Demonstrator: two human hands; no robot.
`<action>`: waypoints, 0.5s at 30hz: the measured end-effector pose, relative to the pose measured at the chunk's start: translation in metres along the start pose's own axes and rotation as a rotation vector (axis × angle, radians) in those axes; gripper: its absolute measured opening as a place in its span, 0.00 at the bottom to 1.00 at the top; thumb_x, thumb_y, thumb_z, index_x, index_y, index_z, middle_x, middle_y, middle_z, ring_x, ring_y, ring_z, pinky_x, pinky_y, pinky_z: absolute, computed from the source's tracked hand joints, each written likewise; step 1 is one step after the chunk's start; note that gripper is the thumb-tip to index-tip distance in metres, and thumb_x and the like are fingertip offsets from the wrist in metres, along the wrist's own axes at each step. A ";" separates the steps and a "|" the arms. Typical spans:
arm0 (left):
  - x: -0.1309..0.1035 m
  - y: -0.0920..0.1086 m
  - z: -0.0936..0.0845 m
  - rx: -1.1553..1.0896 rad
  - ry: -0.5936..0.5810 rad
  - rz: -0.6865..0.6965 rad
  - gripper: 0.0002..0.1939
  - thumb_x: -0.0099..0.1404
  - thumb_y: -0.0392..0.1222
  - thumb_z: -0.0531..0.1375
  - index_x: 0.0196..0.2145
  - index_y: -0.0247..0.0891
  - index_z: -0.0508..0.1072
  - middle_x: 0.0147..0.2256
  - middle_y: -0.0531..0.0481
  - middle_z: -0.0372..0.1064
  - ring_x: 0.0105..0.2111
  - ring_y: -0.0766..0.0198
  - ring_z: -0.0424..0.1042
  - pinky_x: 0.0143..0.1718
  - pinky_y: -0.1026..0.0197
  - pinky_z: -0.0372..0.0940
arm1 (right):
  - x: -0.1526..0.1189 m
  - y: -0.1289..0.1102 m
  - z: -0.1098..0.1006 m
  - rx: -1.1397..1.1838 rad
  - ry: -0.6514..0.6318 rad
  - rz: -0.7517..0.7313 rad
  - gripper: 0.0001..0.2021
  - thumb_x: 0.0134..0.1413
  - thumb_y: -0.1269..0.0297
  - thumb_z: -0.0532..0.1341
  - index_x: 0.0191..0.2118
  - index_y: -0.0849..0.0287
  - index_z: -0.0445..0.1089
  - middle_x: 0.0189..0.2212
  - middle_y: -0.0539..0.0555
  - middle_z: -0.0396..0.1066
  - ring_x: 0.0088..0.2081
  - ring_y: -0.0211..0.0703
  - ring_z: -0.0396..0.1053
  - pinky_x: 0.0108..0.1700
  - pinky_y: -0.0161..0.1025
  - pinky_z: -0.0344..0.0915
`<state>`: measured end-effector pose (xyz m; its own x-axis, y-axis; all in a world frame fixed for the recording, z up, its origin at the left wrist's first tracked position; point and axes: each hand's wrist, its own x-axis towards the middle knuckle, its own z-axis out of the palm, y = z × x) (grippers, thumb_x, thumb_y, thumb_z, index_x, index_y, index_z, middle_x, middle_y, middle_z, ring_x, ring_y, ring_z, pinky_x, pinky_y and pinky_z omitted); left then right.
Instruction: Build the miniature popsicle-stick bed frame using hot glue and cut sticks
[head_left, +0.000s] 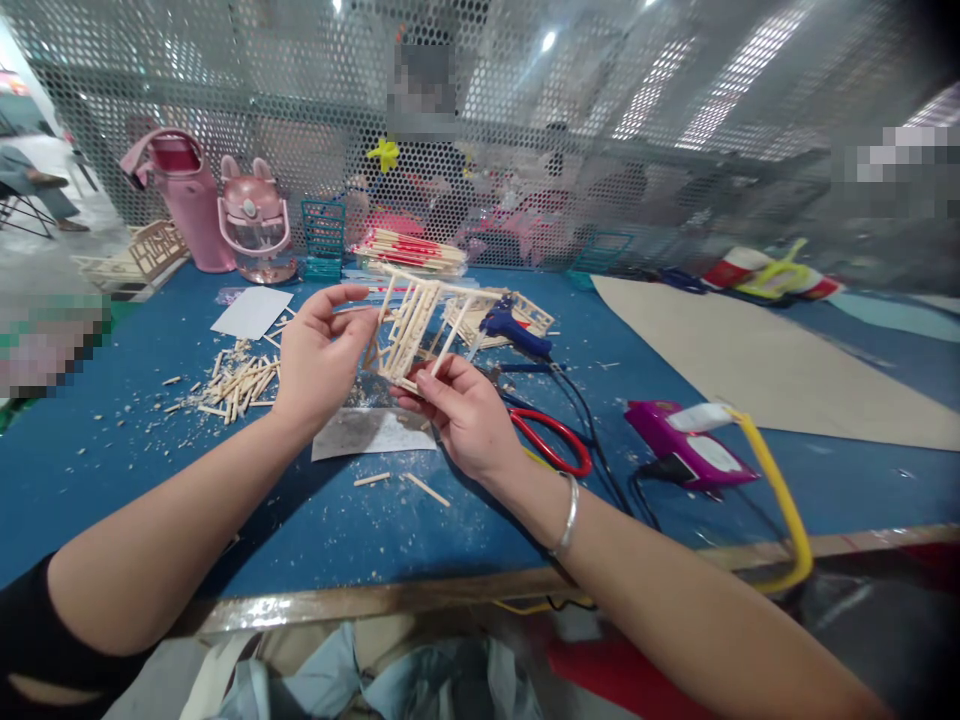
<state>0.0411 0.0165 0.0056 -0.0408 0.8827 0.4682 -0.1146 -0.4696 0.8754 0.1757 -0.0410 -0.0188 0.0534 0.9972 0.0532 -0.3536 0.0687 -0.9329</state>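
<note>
Above the blue tabletop, a small frame of glued wooden sticks [411, 322] is held tilted between both hands. My left hand [326, 345] pinches its left side with thumb and fingertips. Lower down, my right hand [465, 410] grips the bottom edge, thumb in front and fingers partly hidden behind. Just beyond the frame lie a blue glue gun [517, 328] and another flat stick structure [536, 312]. Beneath the hands is a whitish paper strip [367, 435]. Short cut sticks [244, 385] form a loose pile left of my left hand.
Red-handled pliers [555, 442] and black cables lie right of my right hand. Farther right sits a purple power socket [694, 445] with a yellow cord [776, 490]. Pink bottles [196, 205] and bundled sticks [412, 250] stand along the perforated metal screen [300, 100]. Cardboard [765, 360] covers the right side.
</note>
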 end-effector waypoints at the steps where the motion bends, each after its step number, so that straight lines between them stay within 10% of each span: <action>1: 0.001 0.000 0.000 -0.028 -0.007 -0.030 0.07 0.56 0.35 0.60 0.35 0.40 0.69 0.26 0.51 0.74 0.30 0.63 0.74 0.33 0.61 0.68 | 0.000 0.000 0.000 0.001 -0.001 -0.001 0.16 0.36 0.57 0.70 0.26 0.56 0.62 0.28 0.46 0.73 0.32 0.37 0.73 0.37 0.35 0.70; 15: 0.000 -0.006 0.001 -0.115 -0.041 -0.064 0.14 0.50 0.31 0.63 0.35 0.38 0.68 0.30 0.51 0.72 0.33 0.65 0.73 0.34 0.63 0.69 | 0.001 0.000 0.001 0.001 0.004 0.002 0.16 0.36 0.58 0.70 0.27 0.56 0.63 0.26 0.46 0.72 0.31 0.37 0.73 0.37 0.35 0.69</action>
<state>0.0426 0.0194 0.0000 0.0101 0.9082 0.4184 -0.2288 -0.4052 0.8851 0.1750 -0.0403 -0.0189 0.0566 0.9971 0.0503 -0.3551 0.0672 -0.9324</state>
